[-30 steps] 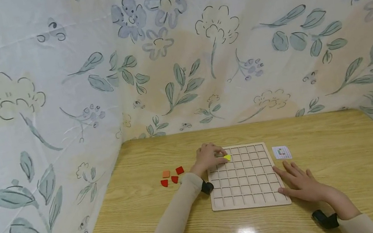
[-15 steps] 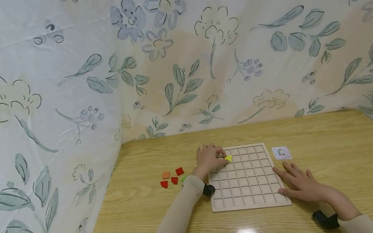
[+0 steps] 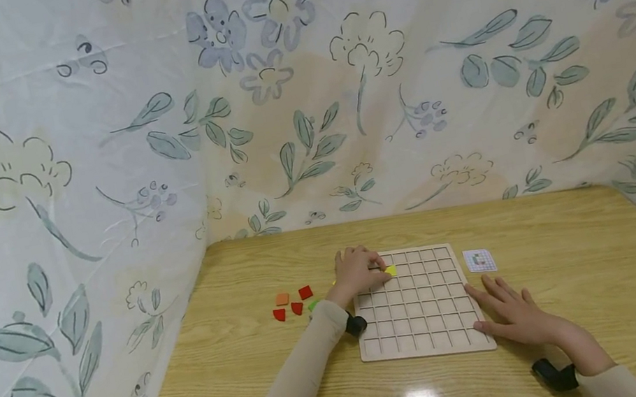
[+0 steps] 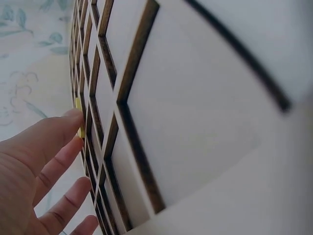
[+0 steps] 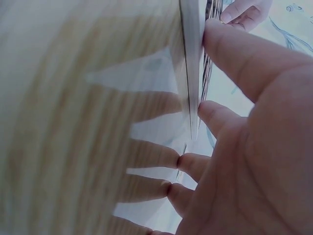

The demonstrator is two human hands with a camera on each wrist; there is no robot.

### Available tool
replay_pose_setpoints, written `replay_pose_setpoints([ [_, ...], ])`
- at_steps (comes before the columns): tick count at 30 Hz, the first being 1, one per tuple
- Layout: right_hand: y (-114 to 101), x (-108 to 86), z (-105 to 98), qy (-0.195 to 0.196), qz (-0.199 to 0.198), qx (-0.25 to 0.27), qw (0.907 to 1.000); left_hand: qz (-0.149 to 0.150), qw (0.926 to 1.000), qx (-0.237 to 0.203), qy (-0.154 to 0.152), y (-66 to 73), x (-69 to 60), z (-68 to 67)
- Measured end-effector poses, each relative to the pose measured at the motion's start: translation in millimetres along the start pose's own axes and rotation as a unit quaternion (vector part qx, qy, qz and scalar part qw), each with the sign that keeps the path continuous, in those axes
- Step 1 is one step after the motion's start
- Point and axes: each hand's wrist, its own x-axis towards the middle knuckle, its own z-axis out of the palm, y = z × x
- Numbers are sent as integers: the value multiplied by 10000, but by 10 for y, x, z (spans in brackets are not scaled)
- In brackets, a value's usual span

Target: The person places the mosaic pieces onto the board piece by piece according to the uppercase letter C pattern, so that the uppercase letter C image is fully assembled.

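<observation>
The wooden grid board (image 3: pixel 414 309) lies flat on the table. Over its far left part, the left hand (image 3: pixel 359 271) pinches a yellow piece (image 3: pixel 391 271) between thumb and index finger, down at a grid cell. In the left wrist view the same yellow piece (image 4: pixel 79 117) shows edge-on at the tips of the left hand (image 4: pixel 44 166), whose other fingers are spread. The right hand (image 3: pixel 520 315) rests at the board's right edge, thumb and index fingertip touching it. In the right wrist view the right hand (image 5: pixel 259 137) has its fingers apart along the board's side.
Left of the board lie an orange piece (image 3: pixel 282 299), a red square (image 3: pixel 305 292), two red rounded pieces (image 3: pixel 280 315) and a green piece (image 3: pixel 313 306), partly covered by the left arm. A small patterned card (image 3: pixel 479 261) lies off the board's far right corner. Floral cloth hangs behind the table.
The left hand has shifted very slightly to the right and nearer, still holding the yellow piece, which looks turned a little. The right hand stays where it was.
</observation>
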Motion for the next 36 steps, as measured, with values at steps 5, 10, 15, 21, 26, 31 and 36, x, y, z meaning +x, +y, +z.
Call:
replay_pose_setpoints([
  [5,69,-3,54,185,-183,137,9996,33,9998,-181,-62,-37,7,17],
  [10,133,2,98,285,-300,189,9990,127,9987,-420,-257,-87,-18,15],
  [15,160,12,105,63,-79,94,9999,227,9967,-671,-395,-98,-69,-40],
  [21,75,2,72,111,-124,169,9997,153,9968,-687,-368,-121,-128,-106],
  [26,10,-15,32,151,-60,41,9999,231,9975,-620,-231,-172,-176,-128],
  [31,43,-15,46,226,-183,96,9995,317,9977,-593,-70,-249,-234,-138],
  [36,10,-11,23,120,-110,109,9998,413,9977,-533,-9,-326,-290,-177],
])
